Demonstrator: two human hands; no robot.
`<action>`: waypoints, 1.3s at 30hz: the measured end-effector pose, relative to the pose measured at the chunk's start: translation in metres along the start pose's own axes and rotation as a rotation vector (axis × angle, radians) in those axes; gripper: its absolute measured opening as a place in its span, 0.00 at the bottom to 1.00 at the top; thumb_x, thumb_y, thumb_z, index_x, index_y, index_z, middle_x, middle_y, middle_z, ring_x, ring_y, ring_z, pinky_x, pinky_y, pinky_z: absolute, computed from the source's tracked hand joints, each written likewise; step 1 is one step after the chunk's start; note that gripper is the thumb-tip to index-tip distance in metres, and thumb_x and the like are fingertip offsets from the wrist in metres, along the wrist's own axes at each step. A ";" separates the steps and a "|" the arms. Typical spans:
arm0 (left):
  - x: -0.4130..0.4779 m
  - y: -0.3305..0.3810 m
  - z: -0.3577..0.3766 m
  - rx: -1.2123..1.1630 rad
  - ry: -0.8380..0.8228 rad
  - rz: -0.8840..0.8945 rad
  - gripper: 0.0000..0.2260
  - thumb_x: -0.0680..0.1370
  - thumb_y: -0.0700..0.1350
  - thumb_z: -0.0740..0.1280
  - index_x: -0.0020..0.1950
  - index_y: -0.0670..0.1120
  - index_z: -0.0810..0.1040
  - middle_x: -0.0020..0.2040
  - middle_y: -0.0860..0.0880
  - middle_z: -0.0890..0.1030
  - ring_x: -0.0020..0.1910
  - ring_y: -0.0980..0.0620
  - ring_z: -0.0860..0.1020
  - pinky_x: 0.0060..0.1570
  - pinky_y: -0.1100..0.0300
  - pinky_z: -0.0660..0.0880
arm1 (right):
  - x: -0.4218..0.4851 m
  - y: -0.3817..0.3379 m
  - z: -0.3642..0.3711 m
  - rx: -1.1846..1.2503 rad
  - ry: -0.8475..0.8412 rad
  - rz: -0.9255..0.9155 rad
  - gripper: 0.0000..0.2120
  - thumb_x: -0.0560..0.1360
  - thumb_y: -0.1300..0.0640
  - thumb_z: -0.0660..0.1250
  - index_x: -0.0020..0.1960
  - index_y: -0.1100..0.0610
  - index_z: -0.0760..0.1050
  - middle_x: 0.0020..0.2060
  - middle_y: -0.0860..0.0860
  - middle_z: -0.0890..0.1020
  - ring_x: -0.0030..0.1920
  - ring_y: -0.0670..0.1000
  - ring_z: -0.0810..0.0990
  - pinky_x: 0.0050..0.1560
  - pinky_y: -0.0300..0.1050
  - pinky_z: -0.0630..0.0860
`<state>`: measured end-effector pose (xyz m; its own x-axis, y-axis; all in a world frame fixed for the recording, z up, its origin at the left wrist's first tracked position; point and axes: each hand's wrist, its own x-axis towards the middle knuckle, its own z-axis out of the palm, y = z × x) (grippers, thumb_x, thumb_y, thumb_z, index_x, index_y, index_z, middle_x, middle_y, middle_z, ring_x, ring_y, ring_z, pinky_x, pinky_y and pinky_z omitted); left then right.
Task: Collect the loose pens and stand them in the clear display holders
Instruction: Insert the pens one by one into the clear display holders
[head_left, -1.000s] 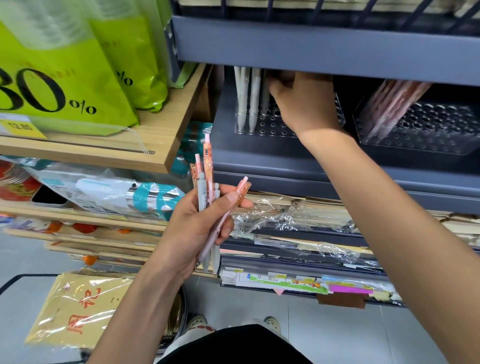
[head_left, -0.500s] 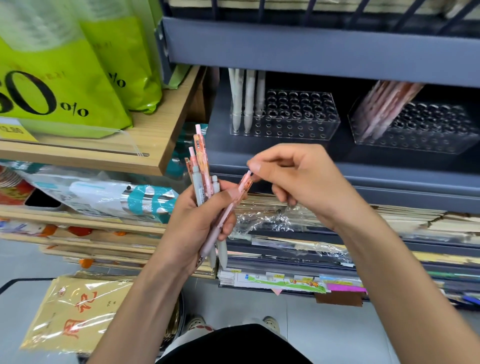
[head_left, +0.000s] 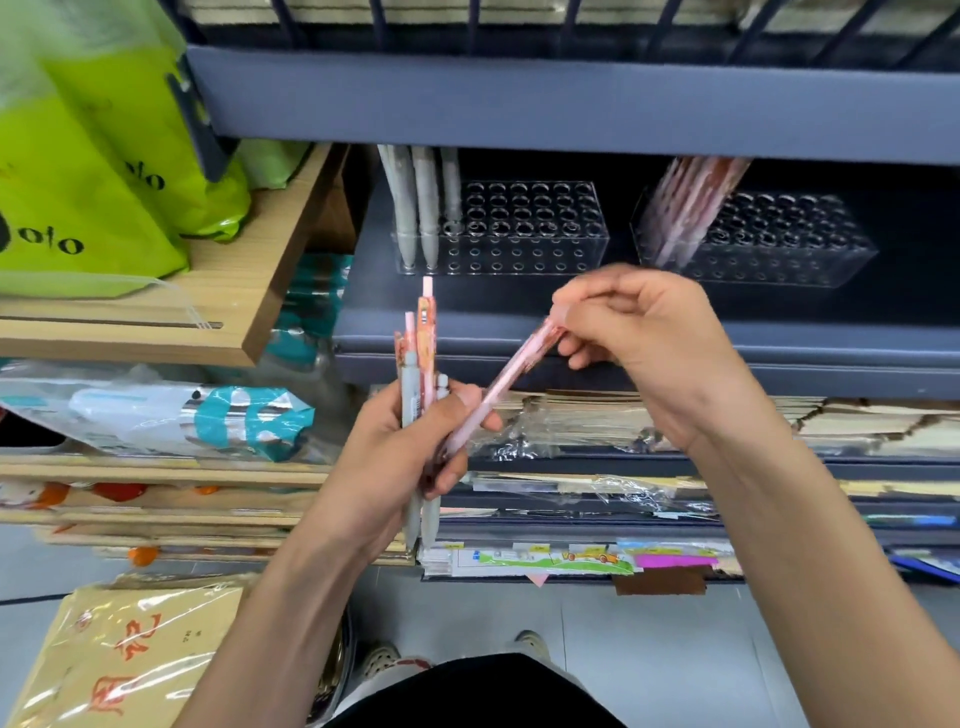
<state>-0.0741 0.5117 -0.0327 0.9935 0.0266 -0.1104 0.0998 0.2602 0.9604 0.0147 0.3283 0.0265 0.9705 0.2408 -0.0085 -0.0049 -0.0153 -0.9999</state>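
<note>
My left hand (head_left: 400, 457) grips a bundle of pens (head_left: 421, 364), pink, orange and grey, held upright below the shelf. My right hand (head_left: 644, 343) pinches the top end of a pink pen (head_left: 498, 389) that slants down into the left hand's bundle. On the dark shelf behind stand two clear holders with rows of holes. The left holder (head_left: 524, 228) has three whitish pens (head_left: 421, 208) at its left end. The right holder (head_left: 769, 244) has several pinkish pens (head_left: 685, 208) leaning at its left end.
A grey shelf front (head_left: 571, 109) overhangs the holders closely. A wooden shelf (head_left: 223, 301) with green bags (head_left: 88, 171) is on the left. Stacks of wrapped paper goods (head_left: 623, 431) fill the lower shelves. Packets lie on the floor at lower left.
My right hand left the left holder, came down to the bundle and took the pink pen's top end; now it has drawn that pen up and to the right.
</note>
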 end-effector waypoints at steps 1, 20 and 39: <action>0.001 -0.001 0.003 0.012 -0.010 -0.001 0.05 0.76 0.48 0.68 0.42 0.49 0.81 0.42 0.43 0.84 0.21 0.53 0.67 0.23 0.63 0.63 | 0.001 -0.001 -0.006 0.036 0.072 0.008 0.06 0.72 0.69 0.70 0.41 0.59 0.80 0.33 0.56 0.83 0.31 0.49 0.80 0.32 0.38 0.77; 0.024 -0.020 0.109 -0.124 -0.019 -0.016 0.21 0.75 0.60 0.66 0.52 0.43 0.68 0.31 0.51 0.71 0.22 0.54 0.61 0.20 0.64 0.61 | 0.008 -0.022 -0.134 0.159 0.369 -0.257 0.08 0.73 0.71 0.63 0.44 0.60 0.76 0.38 0.56 0.83 0.41 0.57 0.84 0.46 0.48 0.81; 0.015 -0.024 0.105 -0.028 0.029 0.084 0.09 0.80 0.49 0.65 0.50 0.43 0.72 0.44 0.46 0.80 0.22 0.53 0.67 0.21 0.63 0.64 | 0.077 -0.021 -0.127 -0.954 0.462 -0.521 0.09 0.76 0.62 0.59 0.48 0.62 0.78 0.51 0.62 0.81 0.57 0.63 0.75 0.59 0.48 0.65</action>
<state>-0.0557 0.4046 -0.0304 0.9963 0.0774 -0.0372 0.0138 0.2827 0.9591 0.1197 0.2238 0.0488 0.7985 0.0615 0.5989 0.4091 -0.7852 -0.4648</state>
